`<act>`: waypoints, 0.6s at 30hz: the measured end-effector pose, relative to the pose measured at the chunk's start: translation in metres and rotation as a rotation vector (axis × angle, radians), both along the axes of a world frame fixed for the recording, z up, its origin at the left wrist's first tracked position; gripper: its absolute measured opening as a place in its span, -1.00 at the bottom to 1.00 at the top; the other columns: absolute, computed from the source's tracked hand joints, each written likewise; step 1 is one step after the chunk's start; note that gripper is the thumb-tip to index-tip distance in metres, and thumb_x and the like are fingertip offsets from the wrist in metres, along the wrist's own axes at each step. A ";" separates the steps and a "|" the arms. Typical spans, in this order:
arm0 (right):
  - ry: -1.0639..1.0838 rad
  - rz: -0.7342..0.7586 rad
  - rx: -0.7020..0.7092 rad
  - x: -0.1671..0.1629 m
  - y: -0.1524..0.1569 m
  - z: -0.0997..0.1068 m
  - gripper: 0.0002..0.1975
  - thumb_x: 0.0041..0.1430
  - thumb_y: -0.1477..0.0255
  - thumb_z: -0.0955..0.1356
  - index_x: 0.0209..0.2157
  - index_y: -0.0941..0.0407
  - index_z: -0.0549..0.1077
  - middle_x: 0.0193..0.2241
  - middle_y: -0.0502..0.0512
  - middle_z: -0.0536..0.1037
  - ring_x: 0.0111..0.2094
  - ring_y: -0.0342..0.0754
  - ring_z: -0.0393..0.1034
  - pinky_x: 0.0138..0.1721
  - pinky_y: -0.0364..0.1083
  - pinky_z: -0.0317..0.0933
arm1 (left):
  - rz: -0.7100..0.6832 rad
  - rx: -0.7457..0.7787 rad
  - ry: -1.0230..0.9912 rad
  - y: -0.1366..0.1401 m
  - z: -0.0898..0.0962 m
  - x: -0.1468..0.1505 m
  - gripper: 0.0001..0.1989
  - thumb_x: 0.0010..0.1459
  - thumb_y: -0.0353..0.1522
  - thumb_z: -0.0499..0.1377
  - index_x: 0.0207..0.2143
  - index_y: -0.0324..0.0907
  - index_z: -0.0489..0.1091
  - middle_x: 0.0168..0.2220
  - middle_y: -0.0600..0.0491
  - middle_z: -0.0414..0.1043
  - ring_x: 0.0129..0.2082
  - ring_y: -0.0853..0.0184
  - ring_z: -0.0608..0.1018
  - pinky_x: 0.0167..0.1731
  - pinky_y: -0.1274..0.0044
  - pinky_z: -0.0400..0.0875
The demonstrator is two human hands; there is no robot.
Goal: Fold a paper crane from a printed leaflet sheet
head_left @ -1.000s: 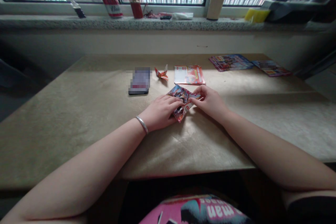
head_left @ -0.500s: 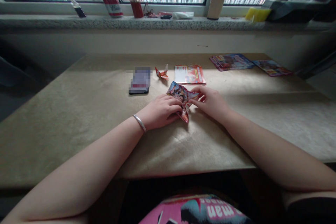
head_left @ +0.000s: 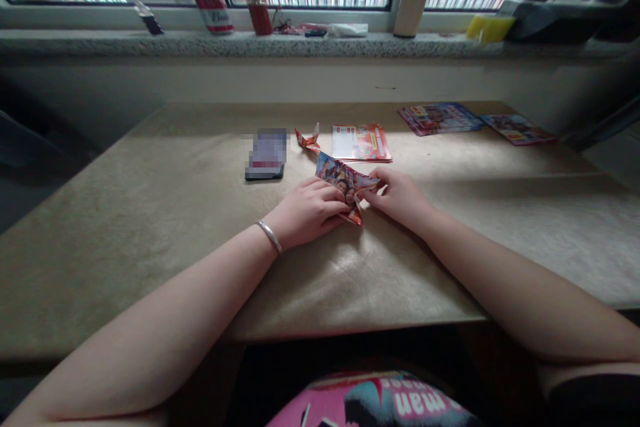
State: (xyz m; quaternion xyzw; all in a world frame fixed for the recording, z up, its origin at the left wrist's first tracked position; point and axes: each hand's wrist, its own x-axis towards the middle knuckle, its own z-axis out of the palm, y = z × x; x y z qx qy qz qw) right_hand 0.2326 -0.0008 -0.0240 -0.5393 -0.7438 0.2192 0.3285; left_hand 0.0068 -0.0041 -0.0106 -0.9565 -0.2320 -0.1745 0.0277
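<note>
Between my hands is a partly folded sheet of glossy printed paper, coloured blue, red and orange, with pointed corners. My left hand grips its near left side, the fingers lying over the printed face. At the right corner, my right hand pinches the paper between thumb and fingers. A small folded orange paper figure stands just beyond the sheet, its tips pointing up. Behind the sheet lies a small stack of orange and white printed papers.
A phone with a blurred screen lies left of the paper figure. Printed leaflets lie at the table's back right, another leaflet beside them. The stone windowsill holds a red can, a red container and a yellow object.
The paper has tilted and shifted slightly, its lower tip moving up and its right flap folded differently. Both hands keep their grip nearly in place.
</note>
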 end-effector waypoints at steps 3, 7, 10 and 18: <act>0.021 -0.005 0.023 -0.001 -0.002 0.002 -0.88 0.04 0.35 0.37 -0.40 0.10 0.45 -0.50 -0.03 0.51 -0.47 -0.12 0.35 -0.44 -0.15 0.15 | 0.049 0.023 -0.088 -0.003 -0.001 0.002 -0.79 0.25 -0.25 0.12 -0.21 -0.18 0.45 -0.07 -0.08 0.44 -0.07 0.22 0.49 0.00 0.33 0.38; 0.047 0.018 0.026 -0.002 -0.003 0.003 -0.91 0.04 0.37 0.38 -0.43 0.11 0.44 -0.52 -0.04 0.50 -0.51 -0.15 0.31 -0.46 -0.16 0.14 | 0.093 0.042 -0.257 -0.006 -0.005 0.004 -0.49 0.12 -0.19 0.24 0.06 -0.21 0.24 0.14 -0.22 0.22 0.20 0.07 0.29 0.17 0.22 0.30; 0.067 0.071 0.009 -0.003 -0.004 0.003 -0.91 0.04 0.38 0.39 -0.40 0.11 0.46 -0.50 -0.03 0.52 -0.51 -0.16 0.31 -0.45 -0.16 0.17 | 0.091 0.048 -0.259 -0.005 -0.007 0.003 -0.16 0.05 -0.14 0.29 0.27 -0.20 -0.03 0.28 -0.29 0.03 0.33 -0.02 0.10 0.27 0.12 0.14; 0.068 0.191 0.006 -0.004 -0.005 0.003 -0.92 0.05 0.40 0.41 -0.37 0.10 0.51 -0.43 0.00 0.58 -0.47 -0.15 0.38 -0.41 -0.14 0.26 | 0.177 0.091 -0.119 -0.002 -0.005 -0.002 0.18 -0.11 -0.01 0.36 0.37 -0.21 -0.23 0.27 -0.21 0.15 0.30 -0.01 0.18 0.34 0.10 -0.18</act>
